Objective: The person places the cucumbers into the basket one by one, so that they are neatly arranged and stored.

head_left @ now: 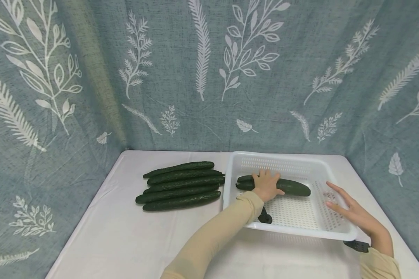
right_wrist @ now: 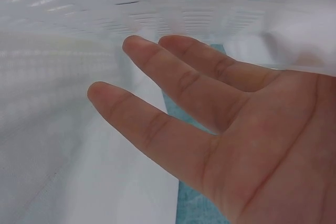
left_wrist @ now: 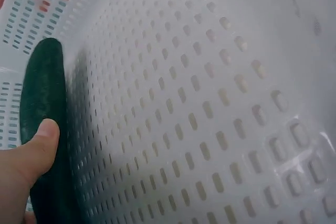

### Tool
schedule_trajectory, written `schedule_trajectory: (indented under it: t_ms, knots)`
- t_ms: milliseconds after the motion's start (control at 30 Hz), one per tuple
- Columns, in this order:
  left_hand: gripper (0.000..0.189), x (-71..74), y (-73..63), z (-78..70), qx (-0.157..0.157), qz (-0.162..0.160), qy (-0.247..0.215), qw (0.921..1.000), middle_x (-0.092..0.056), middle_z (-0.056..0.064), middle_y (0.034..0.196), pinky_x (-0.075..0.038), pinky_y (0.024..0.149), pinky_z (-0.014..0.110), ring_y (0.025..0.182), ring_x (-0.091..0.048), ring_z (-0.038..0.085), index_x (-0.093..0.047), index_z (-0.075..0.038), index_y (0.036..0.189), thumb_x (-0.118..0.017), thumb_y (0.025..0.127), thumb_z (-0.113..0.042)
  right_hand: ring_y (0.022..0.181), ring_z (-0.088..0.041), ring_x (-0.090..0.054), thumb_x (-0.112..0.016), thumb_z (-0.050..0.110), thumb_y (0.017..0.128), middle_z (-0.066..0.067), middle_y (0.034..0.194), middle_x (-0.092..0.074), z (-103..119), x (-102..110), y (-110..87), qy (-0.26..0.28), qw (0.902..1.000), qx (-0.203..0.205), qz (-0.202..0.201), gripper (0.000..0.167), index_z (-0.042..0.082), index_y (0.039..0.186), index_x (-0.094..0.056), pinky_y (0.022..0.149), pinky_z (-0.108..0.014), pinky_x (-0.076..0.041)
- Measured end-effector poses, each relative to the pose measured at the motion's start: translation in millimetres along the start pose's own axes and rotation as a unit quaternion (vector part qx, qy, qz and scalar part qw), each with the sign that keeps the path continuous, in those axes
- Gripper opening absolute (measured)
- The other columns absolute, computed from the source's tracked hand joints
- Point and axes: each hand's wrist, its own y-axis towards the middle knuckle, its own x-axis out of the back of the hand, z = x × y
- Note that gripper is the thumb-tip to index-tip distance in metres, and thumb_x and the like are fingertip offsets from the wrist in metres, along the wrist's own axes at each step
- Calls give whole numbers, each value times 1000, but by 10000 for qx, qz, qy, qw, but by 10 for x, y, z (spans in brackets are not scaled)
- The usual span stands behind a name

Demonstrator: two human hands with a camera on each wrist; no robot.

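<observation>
Inside the white plastic basket (head_left: 302, 234), my left hand (head_left: 266, 185) reaches over a dark green cucumber (head_left: 295, 188). Its thumb (left_wrist: 46, 135) presses the near side while the fingers go over the far side. A second cucumber (head_left: 243, 178) lies right behind, partly hidden by the hand. My right hand (head_left: 357, 213) is at the basket's right wall, thumb on the inner side and several fingers outside. Those fingers (right_wrist: 152, 124) look straight and spread in the right wrist view, below the slotted wall.
Left of the basket, several cucumbers (head_left: 183, 184) lie side by side on the white tablecloth (head_left: 125, 240). A grey-blue leaf-patterned curtain (head_left: 181, 77) closes off the back and sides. Black wrist gear (head_left: 265, 217) shows beneath the left forearm.
</observation>
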Motion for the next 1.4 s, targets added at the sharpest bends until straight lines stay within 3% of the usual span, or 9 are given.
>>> schedule_trajectory:
  t_ms: [267,433,633,867,1100,1400]
  knots:
    - [38,23,0,9,11,-6,-316,9995,-50,0,119,-33,98,43,117,-40,22,-52,-32,112,-44,88,-60,122,-59,-29,-48,27,97,-34,147,-9,-9,-9,-4,-43,10000,49,-2,71,22,150,-2,77,-56,-47]
    - [35,73,0,-1,-28,-87,-387,9992,-50,0,122,-32,98,44,120,-40,24,-53,-32,110,-44,89,-59,124,-57,-27,-47,27,98,-32,148,-8,-2,-10,-2,-28,10000,13,45,71,24,150,0,78,-54,-47]
    - [37,150,-6,-9,-189,-263,-318,9990,-53,-2,114,-34,95,43,110,-44,22,-55,-31,107,-43,89,-61,122,-58,-30,-47,26,98,-34,147,-9,8,-7,3,55,10000,44,49,71,20,150,0,76,-52,-48]
    - [36,273,-96,16,-330,-459,-428,9975,-53,-2,111,-35,95,42,108,-45,21,-54,-31,107,-42,89,-60,121,-59,-32,-47,25,98,-35,146,-10,-2,-7,10,136,9999,71,40,70,20,150,-1,75,-51,-49]
    - [37,441,-216,124,-476,-704,-736,9937,-50,-2,102,-35,86,38,95,-42,17,-53,-29,109,-42,90,-58,121,-59,-31,-47,26,98,-34,147,-9,-3,-13,5,94,9999,46,30,70,21,150,-1,75,-53,-49]
    - [37,588,-334,328,-546,-1061,-1192,9857,-49,-1,102,-30,77,35,91,-38,18,-54,-29,108,-39,91,-58,121,-59,-31,-47,28,98,-34,147,-8,7,-7,16,92,9999,58,47,70,23,150,-1,74,-52,-50]
